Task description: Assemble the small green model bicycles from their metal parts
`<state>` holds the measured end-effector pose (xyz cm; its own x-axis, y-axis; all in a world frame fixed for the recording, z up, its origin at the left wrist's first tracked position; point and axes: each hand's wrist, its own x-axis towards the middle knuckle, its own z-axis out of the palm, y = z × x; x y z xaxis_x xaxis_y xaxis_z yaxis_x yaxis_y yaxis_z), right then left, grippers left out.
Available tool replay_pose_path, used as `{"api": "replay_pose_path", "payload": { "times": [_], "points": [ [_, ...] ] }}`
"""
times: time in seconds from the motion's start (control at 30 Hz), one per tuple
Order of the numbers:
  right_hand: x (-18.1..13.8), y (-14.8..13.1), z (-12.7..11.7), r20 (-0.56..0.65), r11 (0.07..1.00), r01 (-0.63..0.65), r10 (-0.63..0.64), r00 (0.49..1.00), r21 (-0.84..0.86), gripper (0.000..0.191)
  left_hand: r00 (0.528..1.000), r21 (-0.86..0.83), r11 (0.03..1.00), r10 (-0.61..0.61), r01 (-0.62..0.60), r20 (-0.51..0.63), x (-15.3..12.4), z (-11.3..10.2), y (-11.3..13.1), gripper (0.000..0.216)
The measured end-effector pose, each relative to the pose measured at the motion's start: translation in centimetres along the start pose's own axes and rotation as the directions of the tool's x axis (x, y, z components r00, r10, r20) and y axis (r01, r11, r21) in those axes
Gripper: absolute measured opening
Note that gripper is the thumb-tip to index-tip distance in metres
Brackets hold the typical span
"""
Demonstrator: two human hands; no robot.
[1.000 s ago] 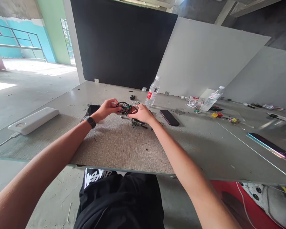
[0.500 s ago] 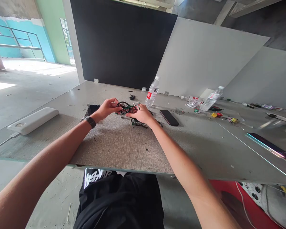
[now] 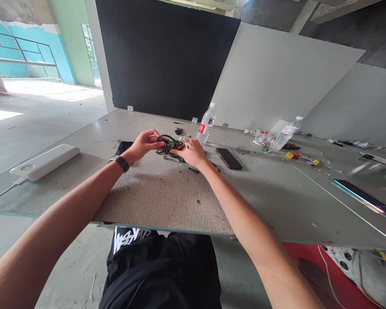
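A small model bicycle (image 3: 169, 144) with black spoked wheels and a green frame is held just above the grey table (image 3: 148, 193). My left hand (image 3: 143, 143), with a dark watch on its wrist, pinches the bicycle at its left wheel. From the right, my right hand (image 3: 192, 152) closes its fingers over the frame and hides the second wheel. Small loose parts lie on the table under the bicycle.
A black phone (image 3: 228, 158) lies just right of my hands, a water bottle (image 3: 205, 123) stands behind them, and a black tray (image 3: 124, 147) sits to their left. A white power bank (image 3: 44, 161) is at far left. Another bottle (image 3: 286, 133) and small coloured parts lie at right.
My right hand has slid a little up and left over the bicycle, and now covers the lower wheel that showed before. The left hand has hardly moved.
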<state>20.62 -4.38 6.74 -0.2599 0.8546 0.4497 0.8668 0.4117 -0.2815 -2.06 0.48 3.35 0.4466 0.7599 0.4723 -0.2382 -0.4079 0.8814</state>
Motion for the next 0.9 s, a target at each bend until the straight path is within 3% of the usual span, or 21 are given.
{"api": "replay_pose_path", "payload": {
  "times": [0.43, 0.6, 0.77, 0.9],
  "points": [
    [-0.1, -0.1, -0.5, 0.022, 0.999, 0.048, -0.049, 0.999, 0.003, 0.03, 1.0, -0.006, 1.0, 0.014, -0.014, 0.003, 0.1, 0.1, 0.1, 0.038],
    [-0.2, 0.5, -0.7, -0.039, 0.987, 0.151, -0.153, 0.987, -0.056, 0.018, 0.996, 0.072, 0.994, 0.082, -0.08, -0.024, 0.0, 0.7, 0.9, 0.032],
    [-0.6, 1.3, -1.6, -0.078, 0.967, 0.239, -0.245, 0.966, -0.084, 0.022, 0.983, 0.258, 0.953, 0.18, -0.162, -0.048, -0.5, 2.2, 2.4, 0.019],
    [-0.9, 1.8, -2.1, -0.098, 0.958, 0.269, -0.279, 0.955, -0.103, 0.029, 0.968, 0.466, 0.862, 0.248, -0.201, -0.042, -1.0, 3.1, 3.0, 0.005]
  ]
}}
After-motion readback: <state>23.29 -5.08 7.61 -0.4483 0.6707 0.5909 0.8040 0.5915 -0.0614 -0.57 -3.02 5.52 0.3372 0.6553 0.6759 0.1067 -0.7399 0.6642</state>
